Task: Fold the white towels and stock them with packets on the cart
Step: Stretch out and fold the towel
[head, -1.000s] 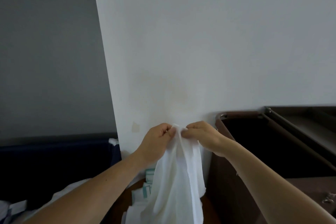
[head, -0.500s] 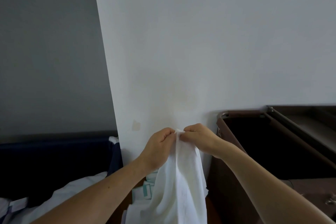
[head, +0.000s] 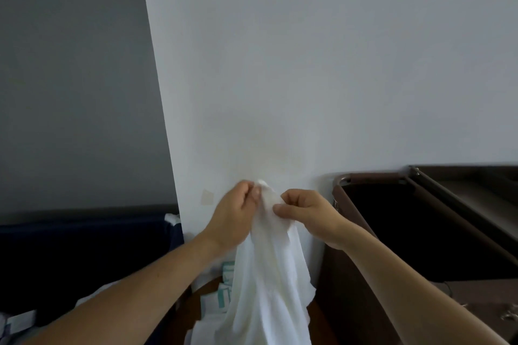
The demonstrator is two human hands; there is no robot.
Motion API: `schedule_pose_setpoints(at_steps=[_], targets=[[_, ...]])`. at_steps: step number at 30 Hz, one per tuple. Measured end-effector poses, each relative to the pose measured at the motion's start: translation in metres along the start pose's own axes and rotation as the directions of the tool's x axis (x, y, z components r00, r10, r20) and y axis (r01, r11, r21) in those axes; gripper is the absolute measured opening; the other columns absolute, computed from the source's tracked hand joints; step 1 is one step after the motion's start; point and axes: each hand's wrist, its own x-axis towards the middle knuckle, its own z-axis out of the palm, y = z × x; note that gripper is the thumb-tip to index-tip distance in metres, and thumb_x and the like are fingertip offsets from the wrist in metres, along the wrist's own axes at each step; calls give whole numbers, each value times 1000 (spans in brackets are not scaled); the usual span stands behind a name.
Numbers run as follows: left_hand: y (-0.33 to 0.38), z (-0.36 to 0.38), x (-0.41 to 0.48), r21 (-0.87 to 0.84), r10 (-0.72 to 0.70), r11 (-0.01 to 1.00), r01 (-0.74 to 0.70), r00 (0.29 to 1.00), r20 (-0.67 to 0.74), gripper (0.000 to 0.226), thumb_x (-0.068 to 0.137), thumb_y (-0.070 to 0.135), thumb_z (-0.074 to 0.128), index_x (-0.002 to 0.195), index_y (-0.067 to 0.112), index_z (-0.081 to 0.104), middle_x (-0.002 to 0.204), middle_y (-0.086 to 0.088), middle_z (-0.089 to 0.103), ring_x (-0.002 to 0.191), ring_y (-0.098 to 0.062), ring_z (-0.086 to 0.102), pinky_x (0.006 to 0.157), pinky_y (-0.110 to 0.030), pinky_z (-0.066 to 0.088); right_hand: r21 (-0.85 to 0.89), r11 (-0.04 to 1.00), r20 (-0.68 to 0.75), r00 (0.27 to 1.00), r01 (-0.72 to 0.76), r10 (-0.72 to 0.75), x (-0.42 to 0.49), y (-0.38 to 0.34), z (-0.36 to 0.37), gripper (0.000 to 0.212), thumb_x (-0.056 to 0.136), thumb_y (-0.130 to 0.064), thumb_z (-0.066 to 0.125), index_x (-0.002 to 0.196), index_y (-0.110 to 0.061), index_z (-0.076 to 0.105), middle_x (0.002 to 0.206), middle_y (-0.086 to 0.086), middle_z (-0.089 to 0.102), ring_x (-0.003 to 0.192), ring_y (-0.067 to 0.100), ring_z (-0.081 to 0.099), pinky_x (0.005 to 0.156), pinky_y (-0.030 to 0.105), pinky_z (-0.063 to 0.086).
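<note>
A white towel (head: 269, 283) hangs crumpled in front of the white wall, held up by its top edge. My left hand (head: 234, 216) pinches the towel's top corner. My right hand (head: 305, 213) pinches the cloth just to the right and a little lower. Several white packets with teal print (head: 221, 294) lie on a brown surface below the towel, partly hidden by it. The brown cart (head: 372, 179) stands to the right with a dark open bin.
A white wall (head: 308, 64) fills the view ahead, with a grey wall to its left. A dark blue surface (head: 84, 255) runs along the left, with white linen (head: 92, 297) in front of it. Metal latches (head: 507, 314) show on the cart's lower right.
My hands, which held the towel's top edge close together, have moved slightly apart; the right hand has slid a little down and to the right along the cloth.
</note>
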Motion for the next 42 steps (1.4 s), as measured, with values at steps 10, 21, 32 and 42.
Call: schedule_pose_setpoints(at_steps=[10,21,32,42], targets=[[88,-66,121,-180,-35,982,-56,882,-471,21,105,28,36,101,15,52,85,10,50,76,-2,48,71,-21,40,-28,999,-78,996,-35,33,-9,5,-17,26,97,-26,61,79,-9,66,72,0,67,67,15,63,65,28,53],[84,-19,70,124,392,912,-391,920,21,23,106,18,36,101,3,53,76,2,53,67,-5,49,62,-16,39,-126,944,-458,826,306,-329,-1,-34,-14,24,87,-26,73,99,-33,53,102,-15,65,96,2,62,85,19,50],[71,-44,57,200,394,907,-371,914,-91,24,107,20,34,101,5,52,72,0,53,62,-7,47,56,-17,39,119,941,-245,928,317,-282,5,-23,0,10,81,-31,74,80,-21,73,77,-2,68,75,13,63,76,38,54],[67,-97,90,330,387,905,-268,839,-382,21,106,18,36,95,8,50,73,14,47,63,-2,48,59,-23,30,-192,977,-147,982,89,-118,11,6,-13,31,90,-36,69,63,-22,61,63,0,48,60,14,46,62,32,39]])
